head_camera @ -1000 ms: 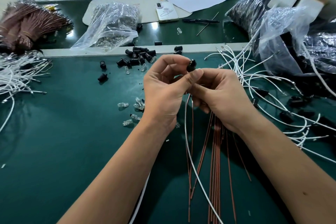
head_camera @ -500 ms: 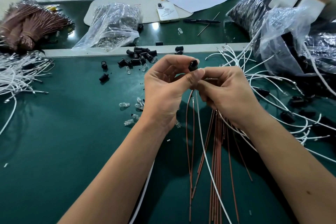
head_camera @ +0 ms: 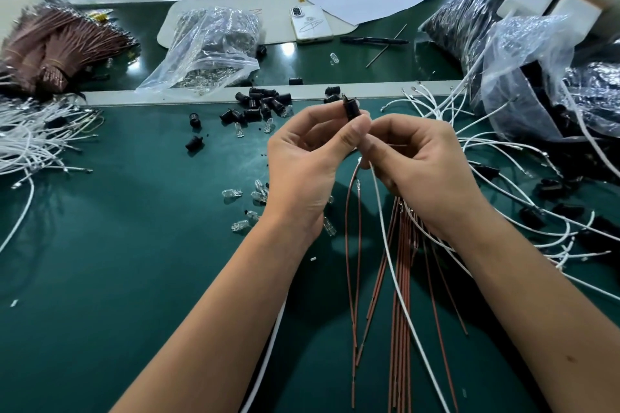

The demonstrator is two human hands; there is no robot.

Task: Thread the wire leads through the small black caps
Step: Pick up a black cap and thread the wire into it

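Note:
My left hand point(head_camera: 302, 164) pinches a small black cap point(head_camera: 351, 108) between thumb and forefinger, held above the green table. My right hand point(head_camera: 419, 171) meets it from the right, its fingers curled round wire leads. A brown lead point(head_camera: 349, 245) and a white lead point(head_camera: 385, 245) hang down from between the hands. Loose black caps point(head_camera: 261, 107) lie in a heap at the back of the mat. A bunch of brown leads point(head_camera: 402, 312) lies under my right forearm.
White wires are piled at the left point(head_camera: 37, 141) and right point(head_camera: 523, 178). Small clear bulbs point(head_camera: 248, 201) lie beside my left wrist. A clear bag point(head_camera: 208, 47), a phone point(head_camera: 310, 25), a pen point(head_camera: 372, 40), brown wire bundles point(head_camera: 60, 47) and black plastic bags point(head_camera: 536, 70) crowd the back.
Both hands have risen slightly and drawn closer, and the cap now stands more upright above the thumb. The hanging brown and white leads have swung a little.

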